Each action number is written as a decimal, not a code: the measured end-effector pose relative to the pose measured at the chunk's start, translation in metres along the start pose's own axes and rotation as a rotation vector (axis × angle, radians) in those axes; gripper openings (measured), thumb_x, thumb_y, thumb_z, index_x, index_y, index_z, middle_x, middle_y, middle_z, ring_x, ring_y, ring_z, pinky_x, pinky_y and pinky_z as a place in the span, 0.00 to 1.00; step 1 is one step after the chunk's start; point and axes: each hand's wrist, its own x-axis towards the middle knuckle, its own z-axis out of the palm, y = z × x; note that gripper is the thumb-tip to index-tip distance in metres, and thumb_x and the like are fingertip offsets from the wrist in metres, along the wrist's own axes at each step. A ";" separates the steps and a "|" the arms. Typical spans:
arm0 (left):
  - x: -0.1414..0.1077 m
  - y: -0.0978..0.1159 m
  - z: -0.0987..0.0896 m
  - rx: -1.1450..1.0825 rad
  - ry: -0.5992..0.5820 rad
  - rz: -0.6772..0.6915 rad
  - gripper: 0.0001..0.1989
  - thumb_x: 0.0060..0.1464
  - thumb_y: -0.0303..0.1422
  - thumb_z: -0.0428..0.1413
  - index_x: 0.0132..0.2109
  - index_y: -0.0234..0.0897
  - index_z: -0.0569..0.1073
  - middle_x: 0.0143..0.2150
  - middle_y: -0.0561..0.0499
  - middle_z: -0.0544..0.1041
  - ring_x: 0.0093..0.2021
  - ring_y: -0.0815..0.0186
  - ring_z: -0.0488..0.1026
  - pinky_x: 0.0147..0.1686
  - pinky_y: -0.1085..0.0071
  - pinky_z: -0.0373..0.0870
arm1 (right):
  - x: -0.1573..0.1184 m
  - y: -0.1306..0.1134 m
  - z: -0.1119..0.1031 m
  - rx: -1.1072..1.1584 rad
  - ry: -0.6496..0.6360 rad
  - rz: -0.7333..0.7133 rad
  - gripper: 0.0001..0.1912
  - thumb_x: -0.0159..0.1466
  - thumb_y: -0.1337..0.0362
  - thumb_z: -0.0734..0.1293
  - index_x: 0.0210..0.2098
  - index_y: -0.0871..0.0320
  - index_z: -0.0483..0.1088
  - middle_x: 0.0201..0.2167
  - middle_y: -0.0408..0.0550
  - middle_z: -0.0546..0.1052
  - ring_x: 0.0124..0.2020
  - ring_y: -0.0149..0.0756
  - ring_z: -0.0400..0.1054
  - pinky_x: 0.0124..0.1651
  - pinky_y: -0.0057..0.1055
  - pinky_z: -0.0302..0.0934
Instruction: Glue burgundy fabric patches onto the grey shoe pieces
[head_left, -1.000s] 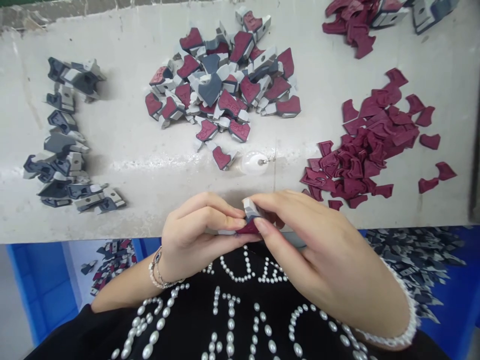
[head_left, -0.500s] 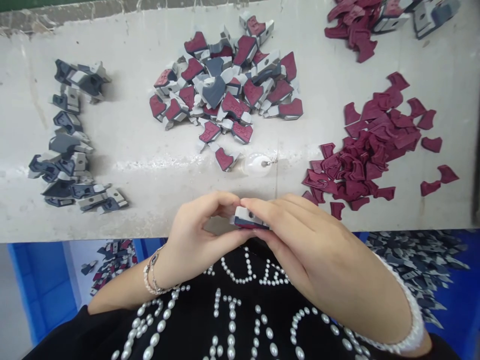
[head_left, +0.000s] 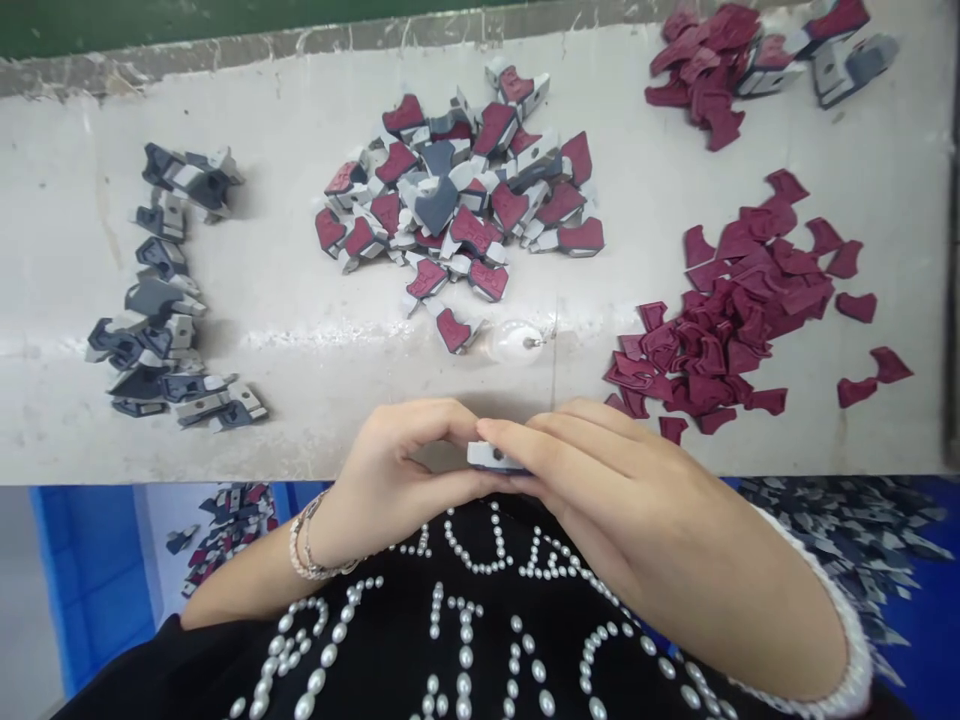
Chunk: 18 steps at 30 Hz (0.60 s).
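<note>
Both hands meet at the near edge of the table around one small grey-and-white plastic piece [head_left: 491, 456] with a dark hole in its side. My left hand [head_left: 409, 460] pinches its left end between thumb and fingers. From the right, my right hand [head_left: 600, 480] grips the same piece, its fingers covering the right end and much of the underside. Beyond the hands lies a heap of assembled pieces [head_left: 472, 232] with maroon faces. To the right is a pile of loose maroon inserts [head_left: 720, 330].
On the left runs a line of grey-and-white pieces [head_left: 157, 295]. More maroon inserts [head_left: 705, 60] lie at the far right with a few assembled pieces. Below the table stand a blue bin [head_left: 90, 560] with parts at the left and a heap of grey parts [head_left: 847, 540] at the right.
The view has tilted slightly, so the table sits lower in the picture. Both hands still hold the piece, and its maroon underside has gone out of sight.
</note>
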 end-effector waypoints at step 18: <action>0.074 0.040 -0.129 0.721 0.394 -0.148 0.17 0.63 0.41 0.52 0.53 0.38 0.74 0.51 0.44 0.78 0.48 0.57 0.76 0.52 0.60 0.71 | 0.024 0.066 -0.003 0.107 0.317 0.119 0.19 0.61 0.62 0.69 0.52 0.48 0.71 0.44 0.48 0.79 0.41 0.43 0.78 0.42 0.33 0.75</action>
